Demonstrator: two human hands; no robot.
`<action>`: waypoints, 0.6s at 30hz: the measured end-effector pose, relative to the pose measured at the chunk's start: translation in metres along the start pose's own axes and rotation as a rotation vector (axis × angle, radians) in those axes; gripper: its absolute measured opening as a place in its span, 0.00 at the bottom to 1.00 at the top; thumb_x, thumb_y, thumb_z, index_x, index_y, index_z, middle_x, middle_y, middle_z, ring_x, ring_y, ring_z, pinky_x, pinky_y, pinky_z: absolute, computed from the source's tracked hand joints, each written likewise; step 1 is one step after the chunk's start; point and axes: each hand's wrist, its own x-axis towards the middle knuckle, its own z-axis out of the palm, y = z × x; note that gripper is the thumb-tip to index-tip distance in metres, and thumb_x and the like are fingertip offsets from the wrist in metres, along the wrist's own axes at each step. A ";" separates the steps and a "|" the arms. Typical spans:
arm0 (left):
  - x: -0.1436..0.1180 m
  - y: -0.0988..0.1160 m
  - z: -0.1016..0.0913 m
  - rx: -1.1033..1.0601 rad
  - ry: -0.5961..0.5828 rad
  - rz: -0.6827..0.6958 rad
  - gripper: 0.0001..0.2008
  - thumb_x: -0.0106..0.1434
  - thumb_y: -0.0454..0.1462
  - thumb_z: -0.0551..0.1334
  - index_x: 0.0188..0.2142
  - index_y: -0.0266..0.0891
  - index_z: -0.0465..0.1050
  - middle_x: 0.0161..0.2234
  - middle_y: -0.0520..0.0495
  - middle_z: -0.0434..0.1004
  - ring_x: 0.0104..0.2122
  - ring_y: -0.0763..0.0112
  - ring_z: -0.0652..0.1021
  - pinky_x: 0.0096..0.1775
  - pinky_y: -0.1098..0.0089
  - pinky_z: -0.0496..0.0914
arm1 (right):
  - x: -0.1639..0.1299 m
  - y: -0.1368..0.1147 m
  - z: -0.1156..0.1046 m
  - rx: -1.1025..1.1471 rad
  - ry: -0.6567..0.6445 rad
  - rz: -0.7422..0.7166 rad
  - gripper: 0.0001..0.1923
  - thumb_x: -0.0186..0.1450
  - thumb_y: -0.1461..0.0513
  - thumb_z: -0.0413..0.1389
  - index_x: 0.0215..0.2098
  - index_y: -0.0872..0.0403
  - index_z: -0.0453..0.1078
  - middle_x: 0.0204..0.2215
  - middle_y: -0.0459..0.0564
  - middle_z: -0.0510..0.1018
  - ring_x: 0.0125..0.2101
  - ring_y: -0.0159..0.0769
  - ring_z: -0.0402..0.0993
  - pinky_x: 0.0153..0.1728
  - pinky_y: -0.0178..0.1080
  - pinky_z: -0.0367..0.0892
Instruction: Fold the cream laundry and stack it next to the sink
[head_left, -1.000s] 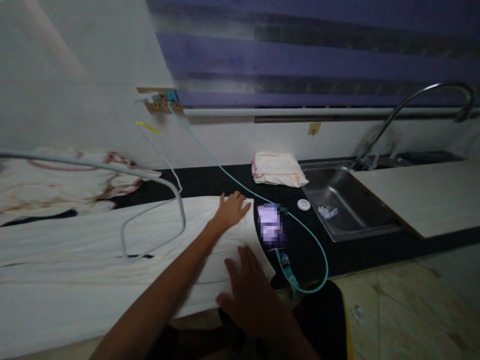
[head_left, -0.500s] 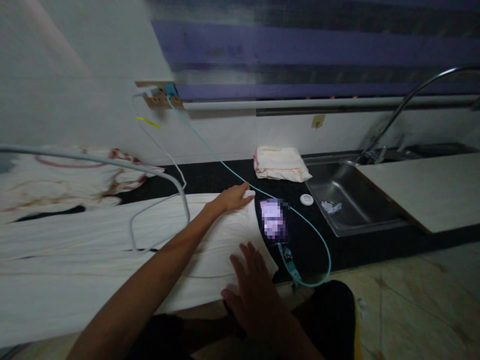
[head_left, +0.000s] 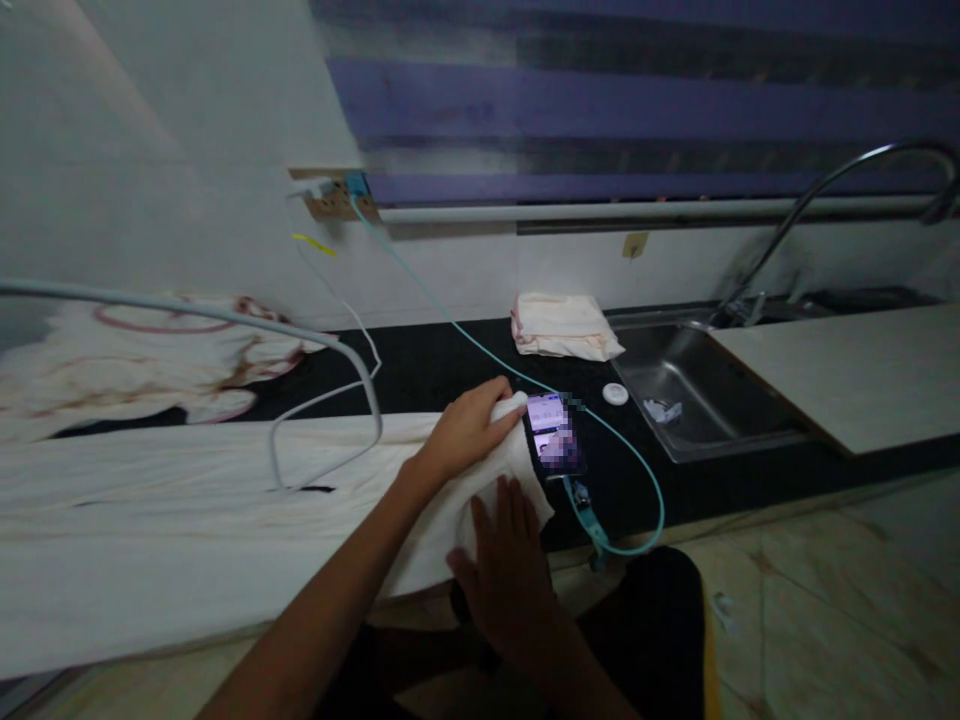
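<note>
The far corner of the white cloth (head_left: 225, 520), spread along the black countertop (head_left: 442, 365), is gripped by the curled fingers of the left hand (head_left: 469, 430), just beside a lit phone (head_left: 553, 445). The right hand (head_left: 506, 575) is laid flat, fingers extended, on the cloth's near edge.

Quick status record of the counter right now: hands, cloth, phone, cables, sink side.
left hand: gripping the far right corner of the white cloth
right hand: flat on the cloth's near right edge
cloth: spread along the black counter
phone: screen lit, beside the cloth corner, teal cable plugged in
grey cable: looped over the cloth
folded towel: left of the sink
</note>
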 end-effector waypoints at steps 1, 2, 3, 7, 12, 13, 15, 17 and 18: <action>-0.009 0.007 0.004 -0.013 -0.019 -0.047 0.14 0.71 0.49 0.59 0.39 0.40 0.67 0.36 0.48 0.75 0.35 0.66 0.74 0.36 0.67 0.61 | 0.003 -0.001 0.002 0.009 0.017 0.001 0.33 0.69 0.56 0.61 0.69 0.61 0.64 0.73 0.74 0.53 0.73 0.67 0.46 0.66 0.69 0.56; -0.018 0.013 0.009 -0.036 -0.039 -0.097 0.13 0.70 0.48 0.60 0.39 0.40 0.67 0.36 0.49 0.75 0.34 0.66 0.74 0.36 0.67 0.61 | 0.005 -0.002 0.003 0.023 0.031 0.004 0.34 0.69 0.57 0.61 0.70 0.62 0.62 0.73 0.74 0.54 0.73 0.66 0.45 0.66 0.69 0.56; -0.026 0.017 0.015 -0.073 -0.054 -0.145 0.12 0.69 0.46 0.62 0.40 0.40 0.67 0.36 0.49 0.76 0.34 0.66 0.74 0.36 0.67 0.62 | 0.008 -0.002 0.004 0.044 0.044 0.005 0.35 0.69 0.58 0.61 0.71 0.62 0.61 0.72 0.73 0.55 0.73 0.65 0.46 0.66 0.69 0.56; -0.053 0.024 0.037 -0.308 -0.072 -0.246 0.13 0.62 0.37 0.66 0.46 0.40 0.70 0.36 0.51 0.78 0.35 0.68 0.77 0.38 0.69 0.66 | 0.010 0.005 -0.003 0.202 0.107 -0.052 0.31 0.68 0.64 0.56 0.69 0.58 0.63 0.66 0.66 0.69 0.69 0.57 0.60 0.66 0.65 0.60; -0.072 0.027 0.044 -0.391 -0.011 -0.365 0.05 0.62 0.37 0.64 0.37 0.39 0.76 0.34 0.49 0.81 0.35 0.67 0.78 0.39 0.69 0.68 | -0.016 0.029 -0.022 0.322 0.194 -0.145 0.21 0.72 0.69 0.48 0.59 0.53 0.71 0.57 0.58 0.79 0.61 0.43 0.73 0.60 0.49 0.73; -0.076 0.029 0.045 -0.395 0.010 -0.381 0.05 0.63 0.37 0.64 0.36 0.39 0.77 0.34 0.50 0.80 0.35 0.67 0.78 0.39 0.68 0.69 | -0.022 0.033 -0.024 0.289 0.215 -0.154 0.21 0.71 0.70 0.48 0.59 0.53 0.71 0.58 0.58 0.78 0.62 0.43 0.72 0.60 0.49 0.73; -0.082 0.034 0.049 -0.377 0.053 -0.376 0.04 0.63 0.36 0.64 0.35 0.39 0.76 0.34 0.50 0.79 0.35 0.68 0.78 0.40 0.68 0.69 | -0.031 0.039 -0.025 0.219 0.231 -0.162 0.23 0.70 0.71 0.49 0.61 0.54 0.70 0.59 0.59 0.77 0.62 0.45 0.72 0.58 0.50 0.75; -0.089 0.038 0.057 -0.316 0.108 -0.329 0.03 0.62 0.33 0.64 0.36 0.39 0.76 0.36 0.49 0.78 0.39 0.67 0.77 0.43 0.68 0.70 | -0.034 0.040 -0.024 0.194 0.208 -0.168 0.24 0.68 0.71 0.50 0.62 0.55 0.70 0.57 0.59 0.78 0.61 0.47 0.73 0.58 0.52 0.75; -0.092 0.040 0.062 -0.274 0.133 -0.305 0.04 0.61 0.32 0.64 0.37 0.40 0.77 0.38 0.48 0.78 0.41 0.67 0.77 0.45 0.68 0.71 | -0.033 0.040 -0.024 0.204 0.197 -0.171 0.24 0.68 0.70 0.51 0.61 0.55 0.70 0.57 0.59 0.79 0.60 0.48 0.74 0.58 0.53 0.75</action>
